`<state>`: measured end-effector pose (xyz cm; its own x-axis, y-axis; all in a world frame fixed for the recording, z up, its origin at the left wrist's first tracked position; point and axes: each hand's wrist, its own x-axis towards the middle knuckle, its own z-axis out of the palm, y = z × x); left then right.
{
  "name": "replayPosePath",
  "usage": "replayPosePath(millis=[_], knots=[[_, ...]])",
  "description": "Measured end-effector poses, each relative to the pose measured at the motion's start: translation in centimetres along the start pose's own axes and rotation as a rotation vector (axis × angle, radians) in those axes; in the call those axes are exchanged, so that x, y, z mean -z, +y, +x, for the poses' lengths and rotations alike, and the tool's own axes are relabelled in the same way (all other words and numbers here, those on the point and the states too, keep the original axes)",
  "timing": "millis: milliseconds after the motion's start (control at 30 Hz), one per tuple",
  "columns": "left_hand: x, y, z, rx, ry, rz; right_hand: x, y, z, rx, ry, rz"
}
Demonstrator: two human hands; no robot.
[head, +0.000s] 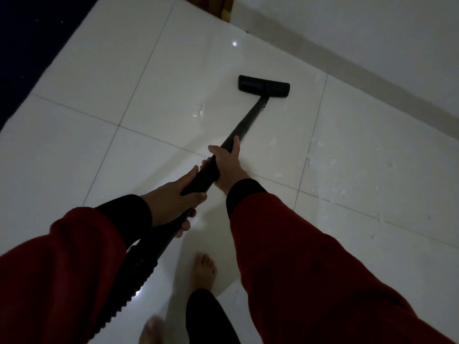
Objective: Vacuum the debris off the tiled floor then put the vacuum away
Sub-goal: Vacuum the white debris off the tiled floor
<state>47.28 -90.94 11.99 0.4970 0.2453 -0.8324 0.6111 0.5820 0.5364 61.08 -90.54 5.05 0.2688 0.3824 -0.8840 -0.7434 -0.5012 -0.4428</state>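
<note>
Head view, glossy white tiled floor (173, 100), scattered debris (320, 145)

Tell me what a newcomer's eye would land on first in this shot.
First, the black vacuum wand running diagonally across the glossy white tiled floor, with its floor head flat on a tile near the far wall. Next, the red sleeves and both hands gripping the wand: right hand higher up, left hand nearer the hose. Pale scattered debris lies right of the wand.
</note>
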Motion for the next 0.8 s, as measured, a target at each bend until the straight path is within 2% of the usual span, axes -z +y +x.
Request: replayPosePath(millis=[467,800], knots=[[4.7,12.0,8.0,-0.020,-0.050,0.042,-4.0,-11.9,7.2,0.057,0.046,0.060],[6.8,16.9,9.1,-0.026,-0.093,0.052,-5.9,-15.8,8.4,0.077,0.103,0.123]])
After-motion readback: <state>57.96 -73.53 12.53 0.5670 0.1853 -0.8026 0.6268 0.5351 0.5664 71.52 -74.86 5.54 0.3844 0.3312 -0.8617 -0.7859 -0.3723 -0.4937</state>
